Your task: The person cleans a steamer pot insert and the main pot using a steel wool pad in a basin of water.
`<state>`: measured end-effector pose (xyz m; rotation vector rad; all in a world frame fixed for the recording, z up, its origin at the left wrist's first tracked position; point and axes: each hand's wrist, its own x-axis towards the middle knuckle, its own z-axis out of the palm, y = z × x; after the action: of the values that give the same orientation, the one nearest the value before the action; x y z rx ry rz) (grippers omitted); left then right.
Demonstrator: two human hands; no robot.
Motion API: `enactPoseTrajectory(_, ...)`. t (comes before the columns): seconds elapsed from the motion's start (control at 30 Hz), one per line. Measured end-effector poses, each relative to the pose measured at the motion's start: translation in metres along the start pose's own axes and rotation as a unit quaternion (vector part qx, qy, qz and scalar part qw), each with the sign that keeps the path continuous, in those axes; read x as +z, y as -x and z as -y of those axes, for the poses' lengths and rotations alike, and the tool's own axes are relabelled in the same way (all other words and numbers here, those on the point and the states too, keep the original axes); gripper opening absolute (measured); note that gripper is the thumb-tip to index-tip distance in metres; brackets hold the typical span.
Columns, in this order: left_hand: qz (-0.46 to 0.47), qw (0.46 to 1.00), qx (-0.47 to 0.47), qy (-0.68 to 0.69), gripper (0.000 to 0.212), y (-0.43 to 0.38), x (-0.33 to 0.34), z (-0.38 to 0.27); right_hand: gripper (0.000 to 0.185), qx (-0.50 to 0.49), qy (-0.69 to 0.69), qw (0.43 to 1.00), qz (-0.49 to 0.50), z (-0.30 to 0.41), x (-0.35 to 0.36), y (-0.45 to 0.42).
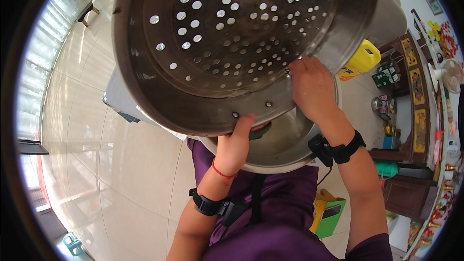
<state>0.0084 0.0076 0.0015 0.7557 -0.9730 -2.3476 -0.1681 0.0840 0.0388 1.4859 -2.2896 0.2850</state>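
A large metal steamer tier with a perforated bottom is tilted up before me, its inside facing me. My left hand grips its near rim, thumb on the inner wall below two rivets. A dark green piece shows behind that rim by the fingers; it may be part of a handle. Bunched fingers of my right hand press where the inner wall meets the bottom. Something small and shiny shows at their tips, too hidden to name. Beneath the tier sits a metal basin holding cloudy liquid.
A yellow plastic jug stands beyond the basin on the right. Farther right is a dark wooden cabinet with gilded panels. A green and yellow box is by my right leg. A cloth-covered surface lies behind the tier at left.
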Motion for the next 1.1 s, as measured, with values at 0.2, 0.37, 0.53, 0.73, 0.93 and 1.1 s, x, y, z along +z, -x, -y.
enactPoseTrajectory(0.2,0.002,1.000,0.006,-0.030,0.026,0.000,-0.005,0.004,0.019,0.040,-0.029,0.999,0.020,0.016,0.005,0.003)
enactPoseTrajectory(0.37,-0.003,0.999,0.037,-0.040,0.025,0.001,0.002,0.006,0.017,0.061,-0.115,0.990,0.045,0.036,0.016,0.005)
enactPoseTrajectory(0.53,0.016,0.989,0.085,-0.118,0.022,0.000,-0.003,0.011,0.010,0.114,-0.242,0.963,0.024,0.058,0.019,0.006)
enactPoseTrajectory(0.73,0.033,0.988,0.089,-0.122,0.019,-0.002,-0.006,0.011,0.010,0.116,-0.329,0.937,-0.001,0.069,0.013,0.005)
enactPoseTrajectory(0.93,-0.005,0.997,0.052,-0.050,0.024,-0.001,-0.004,0.011,0.010,0.137,-0.141,0.980,0.015,0.023,0.010,0.006)
enactPoseTrajectory(1.1,0.013,0.993,0.087,-0.073,0.028,-0.001,-0.007,0.015,0.010,0.116,-0.040,0.992,-0.002,0.006,0.007,0.002)
